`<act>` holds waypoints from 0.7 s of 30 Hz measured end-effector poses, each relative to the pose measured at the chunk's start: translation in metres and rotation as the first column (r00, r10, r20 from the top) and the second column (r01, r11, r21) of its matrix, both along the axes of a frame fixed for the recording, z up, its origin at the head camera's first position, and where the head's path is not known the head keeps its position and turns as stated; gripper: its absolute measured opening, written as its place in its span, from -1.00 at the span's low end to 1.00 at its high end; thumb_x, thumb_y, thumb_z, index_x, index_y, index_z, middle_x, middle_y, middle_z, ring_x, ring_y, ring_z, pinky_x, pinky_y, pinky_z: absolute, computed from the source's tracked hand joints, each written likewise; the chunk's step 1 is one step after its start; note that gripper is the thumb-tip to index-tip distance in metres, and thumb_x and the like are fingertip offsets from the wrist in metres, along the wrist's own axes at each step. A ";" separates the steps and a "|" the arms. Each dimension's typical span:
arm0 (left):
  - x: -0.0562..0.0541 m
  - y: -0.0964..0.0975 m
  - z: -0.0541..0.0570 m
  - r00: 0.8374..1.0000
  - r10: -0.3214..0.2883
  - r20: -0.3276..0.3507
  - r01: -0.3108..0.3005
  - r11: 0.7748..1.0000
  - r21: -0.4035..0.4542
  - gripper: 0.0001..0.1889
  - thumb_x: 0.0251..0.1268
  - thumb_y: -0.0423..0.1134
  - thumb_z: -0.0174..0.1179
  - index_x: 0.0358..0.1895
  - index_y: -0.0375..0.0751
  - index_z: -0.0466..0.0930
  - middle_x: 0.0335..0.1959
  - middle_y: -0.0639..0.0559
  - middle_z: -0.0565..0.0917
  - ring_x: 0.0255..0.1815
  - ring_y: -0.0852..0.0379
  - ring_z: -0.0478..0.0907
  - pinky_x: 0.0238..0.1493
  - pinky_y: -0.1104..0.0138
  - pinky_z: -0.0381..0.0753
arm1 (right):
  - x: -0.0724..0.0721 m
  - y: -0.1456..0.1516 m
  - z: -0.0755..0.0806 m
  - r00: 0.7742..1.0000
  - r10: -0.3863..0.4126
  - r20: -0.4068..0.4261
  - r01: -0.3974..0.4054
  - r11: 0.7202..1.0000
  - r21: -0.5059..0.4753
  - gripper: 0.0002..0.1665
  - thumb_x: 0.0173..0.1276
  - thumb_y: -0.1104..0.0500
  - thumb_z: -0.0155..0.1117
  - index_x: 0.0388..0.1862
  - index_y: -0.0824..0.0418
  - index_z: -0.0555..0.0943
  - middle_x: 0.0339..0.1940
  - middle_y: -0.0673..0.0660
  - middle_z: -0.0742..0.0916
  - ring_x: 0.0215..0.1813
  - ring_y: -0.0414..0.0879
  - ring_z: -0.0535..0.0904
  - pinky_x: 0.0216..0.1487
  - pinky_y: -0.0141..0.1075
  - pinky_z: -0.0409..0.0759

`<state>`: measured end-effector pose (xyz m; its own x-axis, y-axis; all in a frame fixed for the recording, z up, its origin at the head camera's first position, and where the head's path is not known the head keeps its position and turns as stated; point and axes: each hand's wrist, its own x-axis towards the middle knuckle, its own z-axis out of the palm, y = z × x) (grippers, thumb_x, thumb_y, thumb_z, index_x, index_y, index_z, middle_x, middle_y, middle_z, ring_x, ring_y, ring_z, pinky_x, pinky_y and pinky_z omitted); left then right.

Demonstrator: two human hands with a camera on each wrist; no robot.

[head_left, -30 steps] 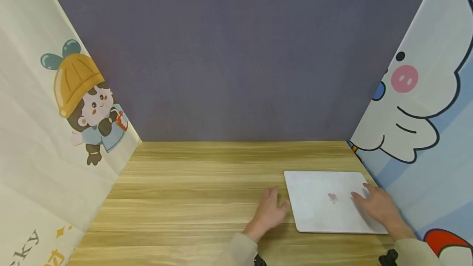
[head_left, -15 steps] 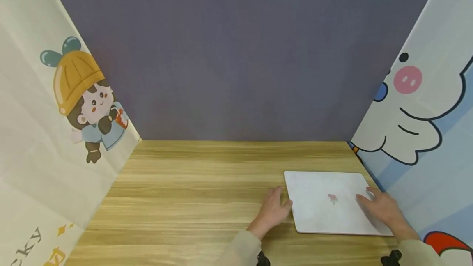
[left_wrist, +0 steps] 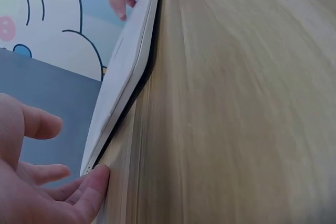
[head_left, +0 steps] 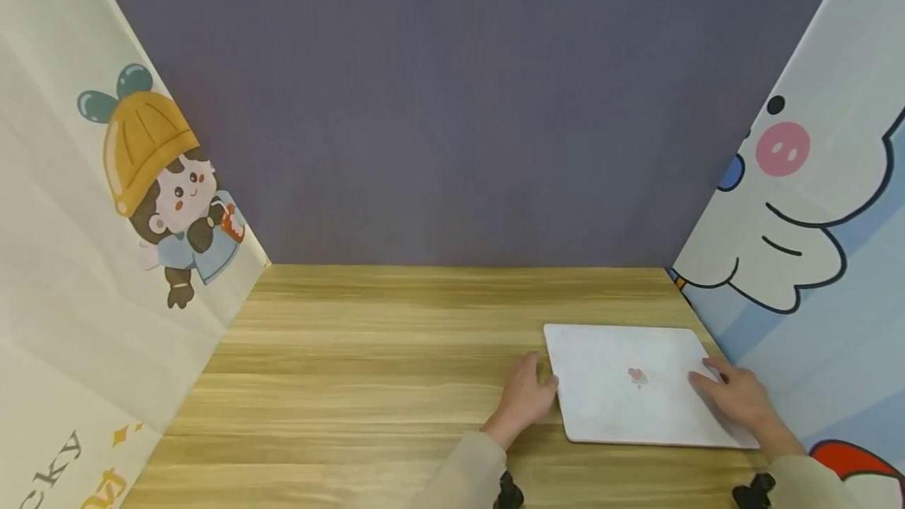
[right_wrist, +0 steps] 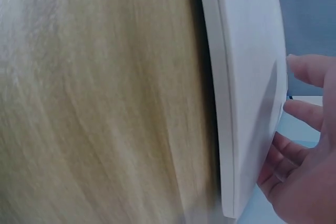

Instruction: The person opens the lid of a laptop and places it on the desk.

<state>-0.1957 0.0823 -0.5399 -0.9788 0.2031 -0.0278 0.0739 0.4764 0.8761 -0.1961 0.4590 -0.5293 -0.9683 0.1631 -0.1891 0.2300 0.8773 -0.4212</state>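
A closed white laptop with a small pinkish emblem on its lid lies flat on the wooden table. At its left edge is my left hand; the left wrist view shows fingertips right at the laptop's edge, close to the tabletop, with the thumb apart. My right hand reaches over the right edge, thumb above the lid. In the right wrist view its lower fingers lie along that edge, partly hidden behind it. Neither hand's fingers are curled round the laptop.
The wooden table extends left of the laptop. A dark grey panel stands behind it. A cream cartoon cloth borders the left side, and a blue and white cartoon cloth stands close beyond my right hand.
My left hand has moved right, up to the laptop's left edge. My right hand has slid a little right, from over the lid toward its right edge. The laptop looks nearly still.
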 end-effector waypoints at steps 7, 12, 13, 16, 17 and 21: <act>-0.003 0.009 0.001 1.000 -0.012 0.012 0.012 1.000 -0.009 -0.42 0.35 -0.19 0.24 0.39 -0.37 0.42 0.34 -0.26 0.47 0.41 -0.19 0.36 0.42 0.01 0.38 | 0.000 -0.002 -0.002 0.999 0.013 -0.047 -0.012 1.000 0.017 -0.09 0.49 -0.20 0.14 0.35 0.60 0.30 0.19 0.78 0.38 0.19 0.63 0.36 0.16 0.37 0.44; -0.002 0.015 0.003 1.000 -0.018 0.018 0.018 1.000 -0.017 -0.41 0.28 -0.23 0.29 0.36 -0.39 0.45 0.28 -0.21 0.50 0.35 -0.14 0.42 0.36 0.09 0.47 | 0.002 -0.003 -0.006 0.999 0.000 -0.046 0.000 1.000 0.003 -0.12 0.45 -0.13 0.20 0.37 0.57 0.29 0.15 0.78 0.36 0.17 0.62 0.34 0.16 0.39 0.41; -0.002 0.017 0.004 1.000 -0.019 0.010 0.019 0.999 -0.028 -0.40 0.26 -0.23 0.30 0.34 -0.40 0.46 0.27 -0.22 0.50 0.34 -0.14 0.43 0.35 0.10 0.48 | 0.001 -0.003 -0.006 0.999 -0.003 -0.043 0.003 1.000 -0.002 -0.12 0.45 -0.13 0.21 0.37 0.57 0.28 0.16 0.78 0.35 0.18 0.63 0.33 0.16 0.39 0.40; -0.002 0.020 0.003 1.000 -0.023 -0.009 0.023 0.998 -0.059 -0.38 0.21 -0.23 0.33 0.34 -0.41 0.47 0.26 -0.22 0.51 0.33 -0.13 0.45 0.34 0.13 0.49 | 0.002 -0.003 -0.007 0.999 -0.014 -0.043 0.013 1.000 -0.007 -0.13 0.44 -0.09 0.23 0.37 0.57 0.27 0.18 0.79 0.33 0.21 0.64 0.31 0.20 0.40 0.38; -0.002 0.021 0.003 1.000 -0.024 -0.011 0.024 0.998 -0.064 -0.37 0.20 -0.23 0.33 0.34 -0.41 0.47 0.26 -0.22 0.51 0.32 -0.12 0.45 0.33 0.14 0.50 | 0.002 -0.003 -0.006 0.999 -0.017 -0.041 0.016 1.000 -0.011 -0.14 0.43 -0.08 0.23 0.37 0.58 0.27 0.18 0.79 0.32 0.21 0.65 0.29 0.20 0.40 0.37; -0.002 0.024 0.003 1.000 -0.026 -0.011 0.025 0.996 -0.081 -0.35 0.15 -0.28 0.35 0.35 -0.40 0.47 0.25 -0.19 0.50 0.29 -0.10 0.46 0.31 0.14 0.52 | 0.001 -0.002 -0.007 0.999 -0.034 -0.041 0.034 0.999 -0.021 -0.14 0.41 -0.06 0.25 0.38 0.58 0.27 0.20 0.78 0.30 0.23 0.64 0.27 0.22 0.41 0.34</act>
